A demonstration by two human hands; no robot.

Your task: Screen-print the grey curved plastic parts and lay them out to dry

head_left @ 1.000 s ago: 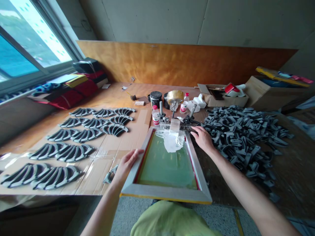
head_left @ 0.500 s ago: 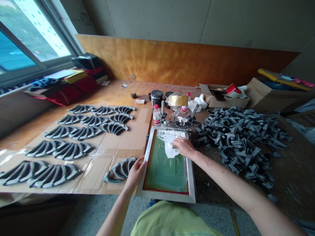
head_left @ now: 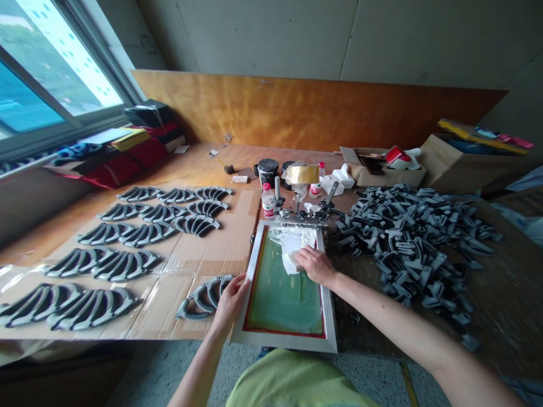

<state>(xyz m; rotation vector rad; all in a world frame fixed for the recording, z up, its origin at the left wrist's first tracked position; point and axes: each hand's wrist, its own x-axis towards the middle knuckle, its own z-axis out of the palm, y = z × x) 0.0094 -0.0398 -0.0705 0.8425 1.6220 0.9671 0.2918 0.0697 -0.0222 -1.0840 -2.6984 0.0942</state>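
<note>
A screen-printing frame (head_left: 237,338) with silver metal edges and a green mesh (head_left: 280,308) lies in front of me. White ink (head_left: 278,234) covers the far part of the mesh. My right hand (head_left: 317,265) is closed around a small pale squeegee (head_left: 292,259), pressed to the mesh at the near edge of the ink; the fingers partly hide it. At the frame's left edge, my left hand (head_left: 232,299) grips the rim, its fingertips partly hidden. Just behind that hand, a grey curved slatted part (head_left: 199,299) rests on cardboard. A metal clamp fixture (head_left: 301,217) stands at the frame's far end.
Rows of grey slatted parts (head_left: 146,232) lie on the cardboard (head_left: 178,282) at left. A heap of grey parts (head_left: 407,237) is at right. Bottles (head_left: 267,200), a black tub (head_left: 268,170) and an open carton (head_left: 384,175) stand behind the frame.
My right hand and the squeegee have moved slightly toward me over the mesh. My left hand stays at the frame's left edge. The view has shifted a little.
</note>
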